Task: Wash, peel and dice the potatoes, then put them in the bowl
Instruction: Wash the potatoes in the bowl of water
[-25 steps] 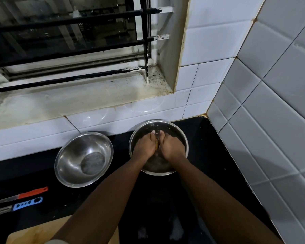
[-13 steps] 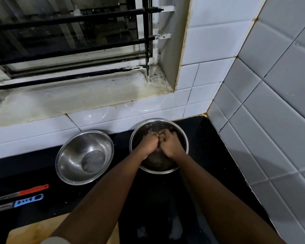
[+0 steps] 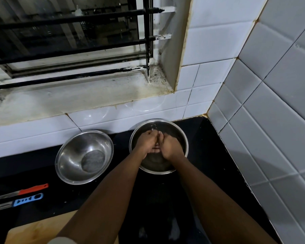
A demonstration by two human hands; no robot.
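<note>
Black counter [image 3: 209, 155] corner: both hands [image 3: 157, 145] inside right steel bowl [image 3: 181, 136] against tiles.

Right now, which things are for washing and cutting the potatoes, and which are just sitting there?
For the job: water bowl, potato between left hand and right hand, spare bowl, two knives, cutting board.

Just there: window bars, sill, wall tiles.

Bare forearms, pale sleeve edge [image 3: 63, 240] (left arm only)

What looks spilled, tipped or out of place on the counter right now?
Nothing stands out. Both steel bowls sit upright on the counter, and the two utensils lie flat at left.
</note>
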